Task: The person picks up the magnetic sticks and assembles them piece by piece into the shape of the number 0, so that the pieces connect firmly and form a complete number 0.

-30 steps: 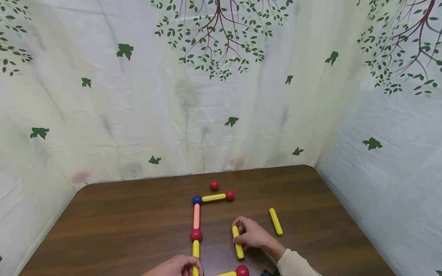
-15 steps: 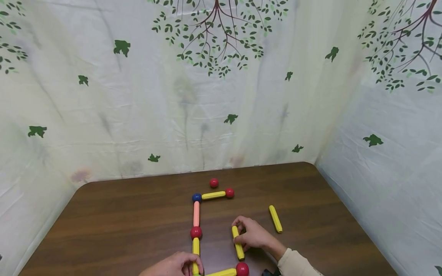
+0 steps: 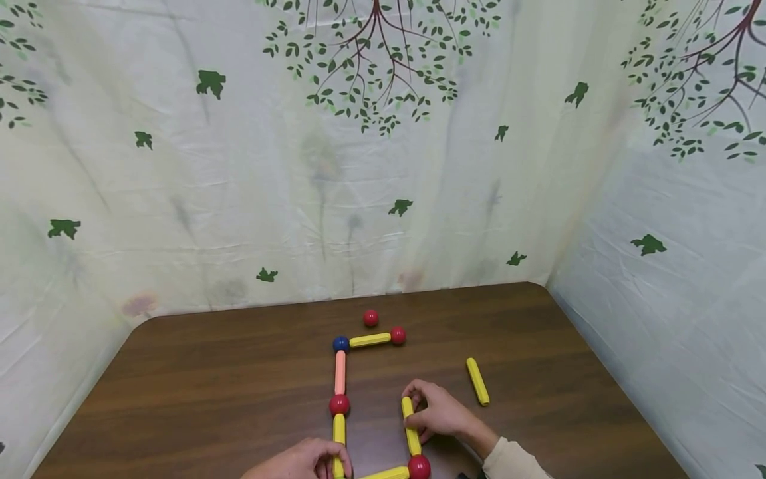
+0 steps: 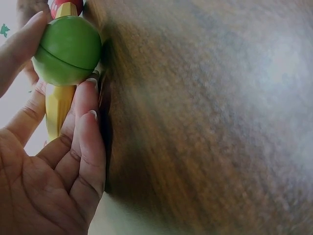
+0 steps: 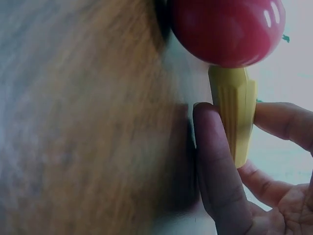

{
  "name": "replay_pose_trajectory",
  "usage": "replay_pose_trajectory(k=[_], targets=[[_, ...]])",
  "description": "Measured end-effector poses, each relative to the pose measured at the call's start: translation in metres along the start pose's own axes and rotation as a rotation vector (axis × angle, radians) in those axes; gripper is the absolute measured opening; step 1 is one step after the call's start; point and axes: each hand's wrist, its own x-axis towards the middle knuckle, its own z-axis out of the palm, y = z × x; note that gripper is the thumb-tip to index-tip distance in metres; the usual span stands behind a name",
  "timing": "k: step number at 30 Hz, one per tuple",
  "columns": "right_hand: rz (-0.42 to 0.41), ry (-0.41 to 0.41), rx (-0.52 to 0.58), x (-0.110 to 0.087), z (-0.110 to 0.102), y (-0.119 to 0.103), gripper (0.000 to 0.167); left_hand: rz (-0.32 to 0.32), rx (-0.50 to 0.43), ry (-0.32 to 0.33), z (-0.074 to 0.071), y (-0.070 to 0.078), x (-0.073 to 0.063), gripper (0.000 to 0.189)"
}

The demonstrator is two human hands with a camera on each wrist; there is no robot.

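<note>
My right hand [image 3: 439,414] pinches a yellow magnetic stick [image 5: 232,112] between thumb and fingers. The near end of that stick meets a red ball [image 3: 419,467], which caps another yellow stick [image 3: 385,473] running left along the bottom of the head view. At lower left, my left hand [image 3: 302,459] grips a second upright yellow stick [image 4: 57,110] where it joins a green ball [image 4: 67,50]; thumb and fingertips lie against the ball in the left wrist view. Farther up, this stick reaches a red ball [image 3: 339,404], followed by a pink stick [image 3: 340,372] and a blue ball [image 3: 341,344].
From the blue ball a yellow stick [image 3: 370,340] leads right to a red ball [image 3: 397,335]. Behind them sits a loose red ball [image 3: 371,318]. One loose yellow stick [image 3: 477,381] lies right of my right hand on the brown table [image 3: 197,379]. Leaf-printed cloth [image 3: 335,166] hangs behind.
My right hand has brought its yellow stick slightly nearer, closing the gap to the red ball at its lower end. The left hand keeps its hold on the left stick.
</note>
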Motion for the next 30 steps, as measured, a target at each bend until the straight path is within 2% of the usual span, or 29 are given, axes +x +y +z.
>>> replay_pose_trajectory(k=[7,13,23,30], targets=[[-0.036,0.012,-0.025,-0.001,0.002,0.001,0.036,-0.024,0.003,0.007,0.000,0.001,-0.001,0.015],[-0.062,0.018,-0.076,-0.001,0.002,0.002,0.035,0.007,0.020,0.002,0.000,-0.001,-0.002,0.013],[-0.050,0.013,-0.094,-0.001,0.000,0.002,0.038,-0.051,-0.008,0.017,0.000,0.001,-0.003,0.015],[-0.084,0.076,-0.177,0.000,-0.010,-0.003,0.041,-0.043,-0.009,0.014,0.000,0.002,-0.004,0.017]])
